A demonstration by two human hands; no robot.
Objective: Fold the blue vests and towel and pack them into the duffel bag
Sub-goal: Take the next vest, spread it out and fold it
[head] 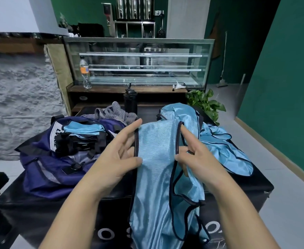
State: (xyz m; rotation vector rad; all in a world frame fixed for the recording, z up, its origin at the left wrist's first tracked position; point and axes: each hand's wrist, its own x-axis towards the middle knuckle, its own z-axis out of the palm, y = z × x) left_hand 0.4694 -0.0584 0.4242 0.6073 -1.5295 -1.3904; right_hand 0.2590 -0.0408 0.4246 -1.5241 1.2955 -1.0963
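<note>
Satin, light blue and glossy, fills the lower centre of the frame: a blue vest [158, 177] with dark navy piping along its edges, draped in soft folds over the near edge of a black table [237, 200] that carries pale lettering. The left hand [119, 159] takes the vest's left piped edge, thumb laid on the shiny front, fingers nearly straight and running up behind the trim. The right hand [198, 155] pinches the right side of the fabric, thumb on the front, lower fingers curled into the cloth, index finger extended up along the piping.

At centre left lies a navy duffel bag [45, 169], crumpled nylon with black straps and a white label, its top open; a flat folded light blue piece [84, 129] rests inside. At centre right more blue vests [217, 139] lie in a slack, shiny heap. Behind the bag sits a bunched grey ribbed towel [114, 111], with a black bottle [130, 100] upright beside it. Farther up, a glass display case [138, 63] stands on a wooden counter, a clear plastic bottle [85, 72] at its left end.
</note>
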